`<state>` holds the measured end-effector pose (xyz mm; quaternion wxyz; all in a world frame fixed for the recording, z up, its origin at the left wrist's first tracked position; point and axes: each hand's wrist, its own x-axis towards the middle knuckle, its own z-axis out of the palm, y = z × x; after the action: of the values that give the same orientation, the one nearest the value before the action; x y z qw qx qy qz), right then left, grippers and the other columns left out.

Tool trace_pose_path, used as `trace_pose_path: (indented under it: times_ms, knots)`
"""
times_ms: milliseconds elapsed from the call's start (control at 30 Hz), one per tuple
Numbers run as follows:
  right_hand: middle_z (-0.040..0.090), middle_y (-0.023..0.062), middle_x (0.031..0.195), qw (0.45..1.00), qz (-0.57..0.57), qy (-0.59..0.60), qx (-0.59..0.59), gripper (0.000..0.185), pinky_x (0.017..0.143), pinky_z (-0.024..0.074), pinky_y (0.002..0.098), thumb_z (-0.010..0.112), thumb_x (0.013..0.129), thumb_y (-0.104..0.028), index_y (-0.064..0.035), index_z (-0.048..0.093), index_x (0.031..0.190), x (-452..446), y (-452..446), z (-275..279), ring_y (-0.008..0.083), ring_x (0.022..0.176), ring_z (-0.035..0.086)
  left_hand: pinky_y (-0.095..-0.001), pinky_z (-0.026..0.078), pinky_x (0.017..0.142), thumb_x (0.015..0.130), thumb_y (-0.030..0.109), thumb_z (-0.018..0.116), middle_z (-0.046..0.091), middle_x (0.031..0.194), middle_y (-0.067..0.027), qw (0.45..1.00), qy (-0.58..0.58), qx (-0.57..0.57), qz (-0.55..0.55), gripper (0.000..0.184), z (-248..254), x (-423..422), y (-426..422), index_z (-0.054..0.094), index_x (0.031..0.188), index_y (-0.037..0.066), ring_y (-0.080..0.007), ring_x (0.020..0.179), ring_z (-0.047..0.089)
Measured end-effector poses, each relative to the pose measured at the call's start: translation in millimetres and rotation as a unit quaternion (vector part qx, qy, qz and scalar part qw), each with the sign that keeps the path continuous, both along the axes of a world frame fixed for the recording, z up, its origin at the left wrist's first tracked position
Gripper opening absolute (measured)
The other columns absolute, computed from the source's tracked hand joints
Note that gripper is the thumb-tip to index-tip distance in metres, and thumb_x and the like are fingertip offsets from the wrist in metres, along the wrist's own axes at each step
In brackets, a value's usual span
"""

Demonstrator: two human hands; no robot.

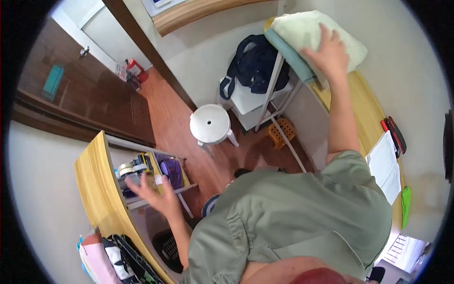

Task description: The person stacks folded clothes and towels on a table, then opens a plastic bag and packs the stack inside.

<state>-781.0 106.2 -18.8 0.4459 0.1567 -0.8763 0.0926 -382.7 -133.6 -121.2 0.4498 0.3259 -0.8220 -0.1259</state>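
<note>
My right hand (329,53) is stretched out with its fingers spread over a pale cream folded cloth or cushion (295,29). Whether the palm presses on it or hovers just above, I cannot tell. Below the cream item lies a folded grey-teal cloth (288,54), at the end of a wooden tabletop (366,102). On the other side, my left hand (158,195) is held in the air with fingers apart, nothing in it. Behind it sits a shelf holding rolls of tape (126,170) and a purple item (171,171).
A white stool (209,124) stands on the wooden floor. A dark blue bag (255,64) rests on a white surface near an orange stool (282,132). Papers (384,165) lie on the right table; pouches (99,258) lie on the left one. A brown door (71,85) is at the left.
</note>
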Motion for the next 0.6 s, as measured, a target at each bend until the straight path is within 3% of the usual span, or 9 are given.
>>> trace_pose_path:
  times_ms: [33, 100, 133, 200, 267, 333, 367, 467, 600]
  knots:
    - [0.058, 0.0135, 0.1, 0.996, -0.076, -0.022, 0.047, 0.055, 0.08, 0.0428, 0.0398, 0.066, 0.068, -0.038, -0.012, 0.051, 0.114, -3, 3, -4, 0.029, 0.097, 0.053, -0.0413, 0.019, 0.103, 0.073, 0.005, 0.062, 0.02, 0.139, -0.0203, 0.998, -0.018, 0.023, -0.048, 0.045, -9, -11, -3, 0.045, 0.115, -0.002, -0.0323, 0.13, 0.018]
    - [0.059, 0.0166, 0.101, 0.969, -0.091, -0.174, 0.149, 0.068, 0.081, 0.0432, 0.0393, 0.067, 0.064, -0.041, -0.017, 0.043, 0.123, -14, -2, -14, 0.0292, 0.099, 0.054, -0.0398, 0.025, 0.101, 0.073, 0.005, 0.061, 0.025, 0.138, -0.0204, 0.987, -0.023, 0.053, -0.149, 0.045, -3, -49, 4, 0.045, 0.114, -0.001, -0.0332, 0.127, 0.025]
    - [0.059, 0.0166, 0.101, 0.97, -0.094, -0.169, 0.15, 0.068, 0.081, 0.0432, 0.0393, 0.067, 0.064, -0.041, -0.017, 0.043, 0.123, -24, 2, -9, 0.0292, 0.099, 0.054, -0.0397, 0.028, 0.1, 0.073, 0.005, 0.061, 0.027, 0.137, -0.0204, 0.975, -0.025, 0.087, -0.205, 0.045, -3, -60, 6, 0.045, 0.114, -0.001, -0.0336, 0.126, 0.027]
    - [0.059, 0.0198, 0.098, 0.954, 0.001, -0.286, 0.091, 0.065, 0.081, 0.0436, 0.0386, 0.067, 0.064, -0.039, -0.0144, 0.048, 0.121, -63, 22, 2, 0.0293, 0.097, 0.056, -0.0401, 0.03, 0.097, 0.072, 0.005, 0.062, 0.028, 0.137, -0.0194, 0.959, -0.022, 0.13, -0.251, 0.045, -7, -81, 10, 0.046, 0.114, 0.001, -0.0331, 0.123, 0.033]
    - [0.061, 0.0187, 0.092, 0.955, 0.077, -0.287, 0.007, 0.054, 0.076, 0.0459, 0.0368, 0.065, 0.067, -0.034, -0.01, 0.053, 0.114, -111, 46, 26, 0.0264, 0.086, 0.06, -0.0404, 0.033, 0.094, 0.071, 0.005, 0.063, 0.029, 0.136, -0.0185, 0.939, -0.029, 0.175, -0.296, 0.044, -16, -97, 14, 0.047, 0.113, 0.002, -0.0326, 0.12, 0.038]
    - [0.061, 0.0162, 0.095, 0.898, 0.108, -0.41, -0.116, 0.052, 0.076, 0.0473, 0.0386, 0.062, 0.068, -0.026, -0.0035, 0.052, 0.113, -133, 71, 85, 0.0252, 0.088, 0.06, -0.0379, 0.038, 0.089, 0.074, 0.007, 0.062, 0.037, 0.131, -0.0163, 0.853, 0.021, 0.379, -0.359, 0.042, -23, -120, 15, 0.047, 0.113, 0.002, -0.0289, 0.112, 0.046]
    - [0.061, 0.0162, 0.095, 0.899, 0.107, -0.409, -0.117, 0.052, 0.076, 0.0473, 0.0386, 0.062, 0.068, -0.026, -0.0035, 0.052, 0.113, -125, 74, 112, 0.0252, 0.088, 0.06, -0.0379, 0.038, 0.089, 0.074, 0.007, 0.062, 0.037, 0.131, -0.0163, 0.853, 0.021, 0.378, -0.361, 0.042, -25, -132, 17, 0.047, 0.113, 0.002, -0.0289, 0.112, 0.046]
    - [0.052, 0.0222, 0.114, 0.895, -0.018, -0.315, -0.315, 0.054, 0.086, 0.0426, 0.0409, 0.055, 0.079, -0.032, 0.0026, 0.047, 0.119, -68, 79, 173, 0.0309, 0.105, 0.051, -0.0335, 0.041, 0.083, 0.078, 0.011, 0.061, 0.049, 0.12, -0.0117, 0.755, 0.027, 0.505, -0.416, 0.041, -22, -173, 24, 0.047, 0.115, 0.002, -0.0217, 0.102, 0.053]
    - [0.058, 0.019, 0.1, 0.749, 0.206, -0.36, -0.517, 0.044, 0.073, 0.049, 0.0406, 0.059, 0.076, -0.025, 0.0024, 0.052, 0.111, -24, 103, 185, 0.0287, 0.084, 0.059, -0.031, 0.042, 0.081, 0.085, 0.027, 0.053, 0.053, 0.114, -0.0107, 0.617, 0.001, 0.639, -0.46, 0.043, -14, -248, 46, 0.044, 0.118, 0.003, -0.0201, 0.099, 0.054]
